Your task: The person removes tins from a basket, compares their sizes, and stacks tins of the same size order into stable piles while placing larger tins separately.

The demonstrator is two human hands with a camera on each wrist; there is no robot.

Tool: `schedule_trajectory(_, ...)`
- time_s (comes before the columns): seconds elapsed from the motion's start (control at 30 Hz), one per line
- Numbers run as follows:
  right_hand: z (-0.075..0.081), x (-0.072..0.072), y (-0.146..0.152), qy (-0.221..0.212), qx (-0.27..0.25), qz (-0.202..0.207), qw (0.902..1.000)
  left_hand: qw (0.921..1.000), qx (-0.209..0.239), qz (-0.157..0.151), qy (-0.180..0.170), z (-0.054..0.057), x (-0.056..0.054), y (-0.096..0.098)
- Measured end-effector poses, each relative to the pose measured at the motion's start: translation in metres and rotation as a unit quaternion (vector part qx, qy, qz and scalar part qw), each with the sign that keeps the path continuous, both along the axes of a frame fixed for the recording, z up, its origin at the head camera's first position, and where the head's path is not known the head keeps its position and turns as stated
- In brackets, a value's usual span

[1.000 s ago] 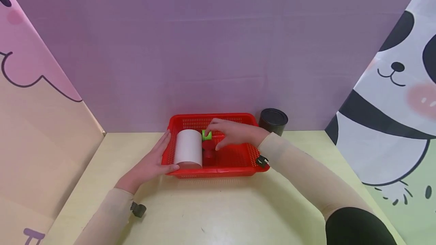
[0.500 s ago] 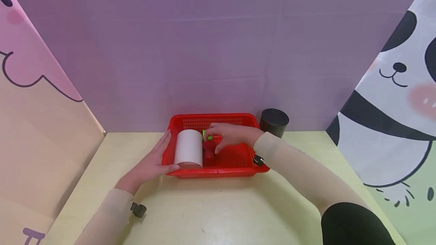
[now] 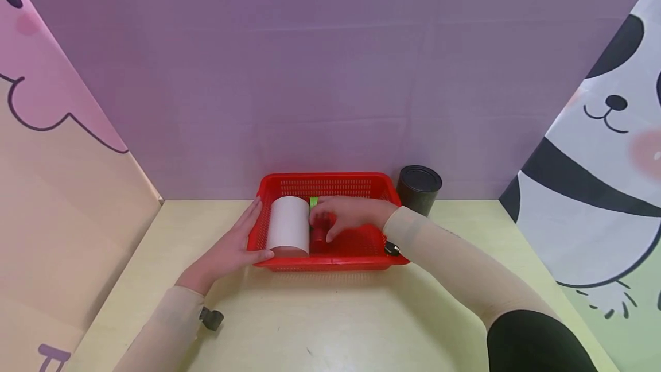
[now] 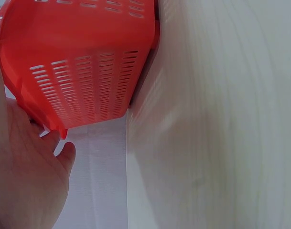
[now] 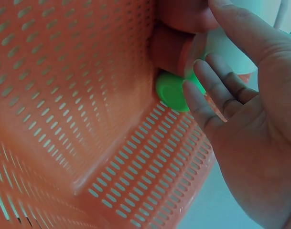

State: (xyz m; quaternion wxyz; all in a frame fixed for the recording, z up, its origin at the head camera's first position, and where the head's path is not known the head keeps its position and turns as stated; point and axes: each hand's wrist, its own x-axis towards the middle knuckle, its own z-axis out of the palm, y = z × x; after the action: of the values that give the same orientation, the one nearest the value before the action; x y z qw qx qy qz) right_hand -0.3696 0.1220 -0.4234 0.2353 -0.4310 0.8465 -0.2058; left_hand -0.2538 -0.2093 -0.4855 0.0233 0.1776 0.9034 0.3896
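A red perforated plastic basket [image 3: 361, 260] stands at the table's far edge. My left hand [image 3: 227, 257] rests along its left rim, fingers straight, thumb over the front corner; the left wrist view shows fingertips at the basket's lip [image 4: 64, 133]. Inside, at the left, lies a white cylinder [image 3: 289, 223]. Beside it lies a red piece with a wide head and narrower body [image 5: 171, 47], partly hidden by my right hand [image 3: 348, 213]. The right fingers reach over this piece, loosely spread, with the thumb on its near side; firm contact cannot be told. A bright green round piece [image 5: 173, 90] lies behind the fingers.
A black lidded can [image 3: 419, 188] stands just right of the basket at the back. A purple backdrop [image 3: 330, 73] rises behind the table [image 3: 330, 320]; printed panels flank both sides, a panda [image 3: 604, 188] at right.
My right hand has lowered deeper into the basket over the red piece, covering more of it and of the green one. The left hand keeps its place on the rim.
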Motion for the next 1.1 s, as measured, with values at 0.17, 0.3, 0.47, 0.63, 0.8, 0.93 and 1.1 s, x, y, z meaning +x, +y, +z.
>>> schedule_trajectory(0.17,-0.006,0.000,-0.001,-0.009,-0.001,0.005,0.9999,1.0000,0.001,-0.003,0.001,0.000,-0.001,0.000)
schedule_trajectory(0.3,-0.010,-0.001,-0.001,0.000,0.007,0.008,0.9999,1.0000,0.004,-0.007,0.004,0.000,-0.001,-0.001)
schedule_trajectory(0.47,-0.011,-0.001,0.000,0.004,0.014,0.012,0.9998,0.9999,0.009,-0.007,0.003,0.000,0.000,-0.001)
schedule_trajectory(0.63,-0.011,-0.001,-0.001,0.013,0.027,0.015,0.9994,0.9999,0.010,-0.007,0.004,-0.001,-0.001,0.000)
schedule_trajectory(0.8,-0.012,0.000,-0.001,0.015,0.036,0.007,0.9992,0.9999,0.008,-0.006,0.003,0.000,-0.002,0.000)
schedule_trajectory(0.93,-0.015,0.001,-0.001,0.018,0.041,0.005,0.9990,1.0000,0.007,-0.004,0.003,0.000,-0.002,-0.001)
schedule_trajectory(1.1,-0.017,0.001,-0.003,0.031,0.048,0.015,0.9982,0.9999,0.011,-0.003,0.000,-0.001,-0.002,-0.001)
